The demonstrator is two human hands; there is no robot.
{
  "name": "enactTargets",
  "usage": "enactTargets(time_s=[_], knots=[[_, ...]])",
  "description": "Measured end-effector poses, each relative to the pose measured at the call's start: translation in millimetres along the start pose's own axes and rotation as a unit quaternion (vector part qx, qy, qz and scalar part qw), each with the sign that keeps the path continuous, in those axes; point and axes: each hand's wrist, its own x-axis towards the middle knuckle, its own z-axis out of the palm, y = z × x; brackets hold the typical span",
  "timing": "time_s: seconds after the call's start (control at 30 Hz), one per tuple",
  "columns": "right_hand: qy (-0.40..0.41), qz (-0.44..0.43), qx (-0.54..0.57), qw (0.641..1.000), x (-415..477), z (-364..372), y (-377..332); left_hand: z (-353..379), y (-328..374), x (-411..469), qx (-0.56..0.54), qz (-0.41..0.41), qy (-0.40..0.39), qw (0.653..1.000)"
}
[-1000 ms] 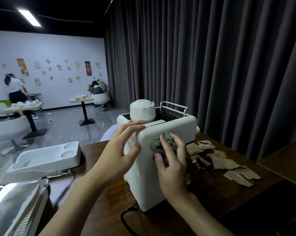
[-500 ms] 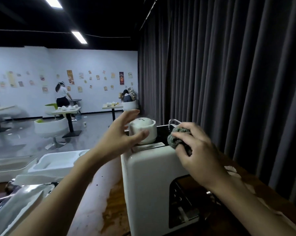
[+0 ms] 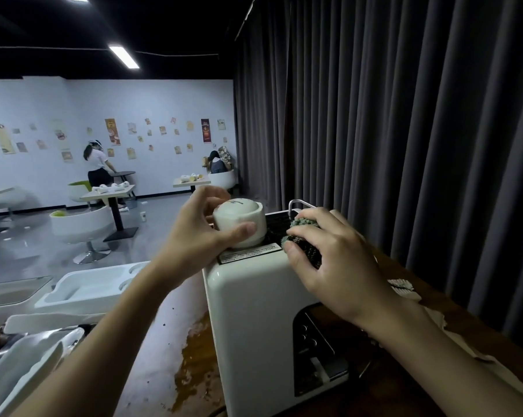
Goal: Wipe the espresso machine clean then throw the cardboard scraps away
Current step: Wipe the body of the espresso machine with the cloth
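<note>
Head view | table is carrying espresso machine, curtain is hanging behind it | tray is lying left of it, cardboard scraps right of it | left hand is gripping its cap | right hand is clutching cloth atop it

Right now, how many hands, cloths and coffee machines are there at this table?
Hands: 2, left hand on the white cap, right hand holding the cloth.
Cloths: 1.
Espresso machines: 1, the white espresso machine.
Total: 4.
</note>
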Motion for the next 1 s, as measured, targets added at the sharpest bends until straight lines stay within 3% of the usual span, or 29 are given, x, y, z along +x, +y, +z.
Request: enactTargets(time_s=[0.13, 0.23, 0.43, 0.57, 1.0], knots=[[-0.002, 0.009, -0.003, 1.000, 0.3, -0.8, -3.0, 2.4, -1.6, 1.3, 0.051, 0.027, -0.010, 0.998], [-0.003, 0.014, -0.007, 1.000, -0.1, -0.3, -4.6, -5.3, -8.3, 1.0, 0.021, 0.010, -0.059, 0.998], [-0.002, 0.028, -0.020, 0.999, -0.2, 1.2, -6.1, -10.0, -19.0, -0.3, -0.014, 0.004, -0.052, 0.999], [-0.005, 0.038, -0.027, 0.999, -0.4, 2.8, -7.4, -13.6, -21.4, 3.9, -0.055, -0.013, -0.103, 0.993], [0.007, 0.063, -0.042, 0.997, -0.6, 6.1, -10.8, -12.7, -28.5, -0.7, -0.020, 0.006, -0.064, 0.998]])
